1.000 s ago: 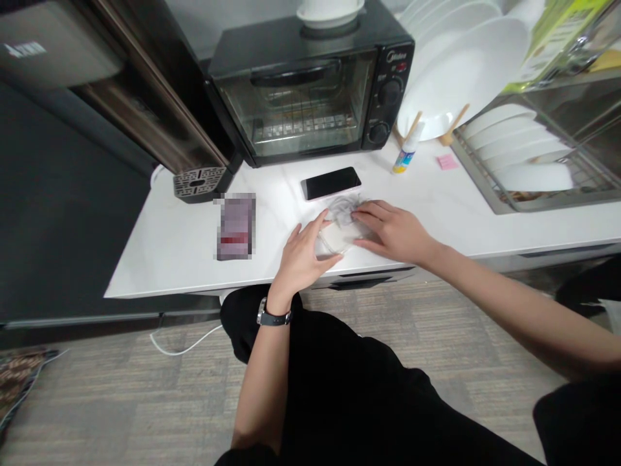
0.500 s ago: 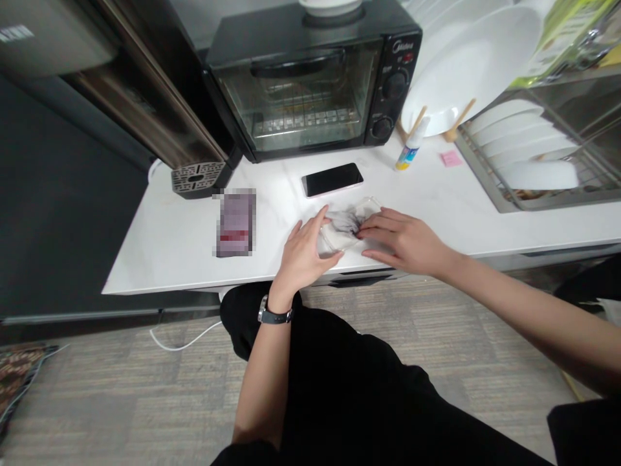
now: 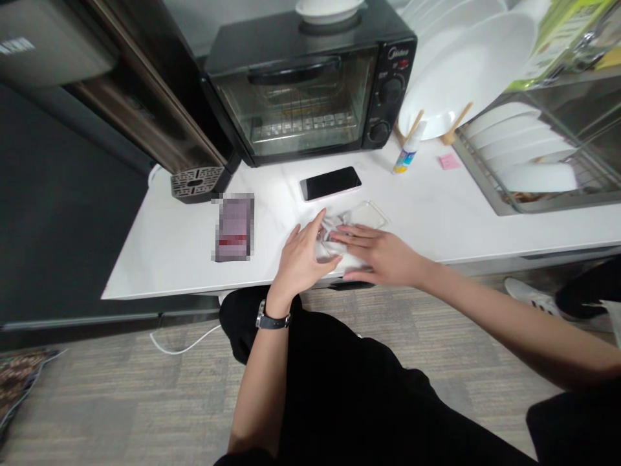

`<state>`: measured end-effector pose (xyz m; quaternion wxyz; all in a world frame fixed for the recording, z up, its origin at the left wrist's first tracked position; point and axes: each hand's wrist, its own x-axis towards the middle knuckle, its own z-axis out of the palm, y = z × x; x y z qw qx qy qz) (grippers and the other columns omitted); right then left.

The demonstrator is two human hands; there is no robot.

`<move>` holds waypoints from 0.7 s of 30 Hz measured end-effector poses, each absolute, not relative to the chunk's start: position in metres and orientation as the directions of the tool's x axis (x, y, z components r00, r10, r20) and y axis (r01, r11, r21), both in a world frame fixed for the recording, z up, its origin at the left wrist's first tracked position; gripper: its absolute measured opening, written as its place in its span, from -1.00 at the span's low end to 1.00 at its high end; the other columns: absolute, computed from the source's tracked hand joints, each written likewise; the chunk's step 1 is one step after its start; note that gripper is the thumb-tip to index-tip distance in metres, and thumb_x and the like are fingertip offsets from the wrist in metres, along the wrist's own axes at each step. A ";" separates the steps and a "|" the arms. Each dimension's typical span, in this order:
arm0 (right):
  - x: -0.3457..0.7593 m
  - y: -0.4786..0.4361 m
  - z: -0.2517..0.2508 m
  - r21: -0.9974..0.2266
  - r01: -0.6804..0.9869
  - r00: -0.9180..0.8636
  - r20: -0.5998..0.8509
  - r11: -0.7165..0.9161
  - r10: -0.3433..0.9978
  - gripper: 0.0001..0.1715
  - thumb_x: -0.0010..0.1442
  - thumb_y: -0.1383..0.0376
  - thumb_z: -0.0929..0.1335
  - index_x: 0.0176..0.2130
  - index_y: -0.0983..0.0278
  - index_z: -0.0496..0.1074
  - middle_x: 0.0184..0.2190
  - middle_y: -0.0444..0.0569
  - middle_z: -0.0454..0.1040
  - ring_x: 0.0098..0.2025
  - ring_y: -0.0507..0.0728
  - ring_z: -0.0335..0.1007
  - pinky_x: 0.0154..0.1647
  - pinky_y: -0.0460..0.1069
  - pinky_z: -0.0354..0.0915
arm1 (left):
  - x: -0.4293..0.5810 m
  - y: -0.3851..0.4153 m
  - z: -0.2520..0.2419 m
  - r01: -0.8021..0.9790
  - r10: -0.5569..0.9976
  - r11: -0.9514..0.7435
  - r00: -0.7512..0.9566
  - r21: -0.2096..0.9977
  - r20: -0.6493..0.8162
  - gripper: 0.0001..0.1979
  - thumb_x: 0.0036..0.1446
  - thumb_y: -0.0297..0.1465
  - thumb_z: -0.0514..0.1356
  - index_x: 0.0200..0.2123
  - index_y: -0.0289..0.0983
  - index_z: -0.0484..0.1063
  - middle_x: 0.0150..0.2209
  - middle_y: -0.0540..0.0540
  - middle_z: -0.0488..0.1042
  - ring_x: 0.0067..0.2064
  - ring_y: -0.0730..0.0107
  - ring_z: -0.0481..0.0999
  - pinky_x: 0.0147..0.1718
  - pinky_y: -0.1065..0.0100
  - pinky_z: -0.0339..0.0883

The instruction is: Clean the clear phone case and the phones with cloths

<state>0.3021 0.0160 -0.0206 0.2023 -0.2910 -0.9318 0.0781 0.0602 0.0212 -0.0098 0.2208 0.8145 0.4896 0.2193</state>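
A clear phone case (image 3: 371, 213) lies on the white counter near its front edge. My left hand (image 3: 299, 260) holds the left end of the case, thumb at the near side and fingers at the far side. Under the fingers of my right hand (image 3: 388, 255) is a crumpled grey-white wipe (image 3: 334, 223), pressed down onto the left part of the case. My right fingers lie nearly flat over the wipe and hide some of it. Just beyond the case rests a phone (image 3: 330, 184), its dark screen up. A small spray bottle (image 3: 407, 154) stands farther back to the right.
A toaster oven (image 3: 310, 97) is at the back, with a drinks dispenser (image 3: 196, 182) left of it. A blurred-out purplish item (image 3: 235, 228) lies on the counter (image 3: 160, 259). Plates (image 3: 466, 77), a pink sticky note (image 3: 449, 161) and a dish rack (image 3: 533, 168) are rightward. Another person's shoe (image 3: 528, 294) shows below.
My right hand has slid left and slightly nearer with the wipe, exposing more of the case's right end. My left hand stays at the case's left end. A person's shoe has come into view at right.
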 end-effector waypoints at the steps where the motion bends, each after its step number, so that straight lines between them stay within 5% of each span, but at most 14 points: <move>1: 0.297 0.014 -0.020 -0.284 0.481 -0.764 0.330 0.830 0.555 -0.11 0.41 -0.13 0.38 0.44 0.37 0.29 0.40 0.25 0.38 0.49 0.36 0.23 0.49 0.34 0.23 | 0.060 0.021 -0.010 0.703 0.896 -0.420 0.423 0.574 0.137 0.02 0.17 -0.27 0.41 0.55 -0.11 -0.07 0.43 -0.19 0.37 0.41 -0.04 0.40 0.50 -0.19 0.04; 5: 0.297 0.016 -0.014 -0.314 0.497 -0.758 0.297 0.809 0.581 -0.26 0.45 -0.06 0.36 0.42 0.24 0.33 0.38 0.15 0.42 0.44 0.30 0.33 0.45 0.38 0.27 | 0.060 0.021 -0.009 0.702 0.892 -0.426 0.429 0.570 0.138 0.00 0.19 -0.26 0.40 0.55 -0.10 -0.06 0.45 -0.19 0.34 0.43 -0.04 0.38 0.51 -0.20 0.03; 9: 0.316 0.023 -0.012 -0.220 0.661 -0.655 0.298 0.717 0.695 -0.47 0.51 0.03 0.31 0.25 0.28 0.51 0.32 0.17 0.48 0.38 0.35 0.41 0.42 0.43 0.28 | 0.060 0.020 -0.010 0.691 0.889 -0.433 0.434 0.579 0.148 -0.02 0.22 -0.26 0.38 0.55 -0.08 -0.08 0.36 -0.15 0.46 0.40 0.02 0.42 0.52 -0.18 -0.01; 14: 0.312 0.003 -0.010 -0.091 0.805 -0.526 0.348 0.586 0.776 -0.30 0.47 -0.04 0.33 0.23 0.50 0.50 0.27 0.40 0.49 0.29 0.47 0.51 0.31 0.37 0.43 | 0.060 0.020 -0.010 0.671 0.885 -0.435 0.441 0.601 0.149 -0.03 0.23 -0.28 0.38 0.54 -0.06 -0.09 0.36 -0.11 0.46 0.41 0.06 0.41 0.52 -0.18 -0.05; 17: 0.294 -0.009 -0.007 -0.102 0.750 -0.590 0.344 0.654 0.731 -0.17 0.42 -0.16 0.34 0.23 0.51 0.50 0.22 0.41 0.53 0.25 0.48 0.53 0.29 0.35 0.45 | 0.057 0.021 -0.009 0.660 0.880 -0.435 0.454 0.612 0.137 -0.02 0.24 -0.26 0.39 0.55 -0.06 -0.09 0.36 -0.13 0.46 0.40 0.04 0.41 0.52 -0.19 -0.05; 21: 0.274 -0.001 -0.011 -0.264 0.539 -0.733 0.322 0.800 0.600 -0.20 0.42 -0.19 0.33 0.27 0.37 0.48 0.29 0.23 0.51 0.38 0.35 0.41 0.41 0.30 0.36 | 0.054 0.023 -0.009 0.667 0.881 -0.434 0.453 0.605 0.133 -0.04 0.20 -0.30 0.39 0.54 -0.09 -0.03 0.42 -0.19 0.38 0.40 -0.02 0.41 0.48 -0.16 0.07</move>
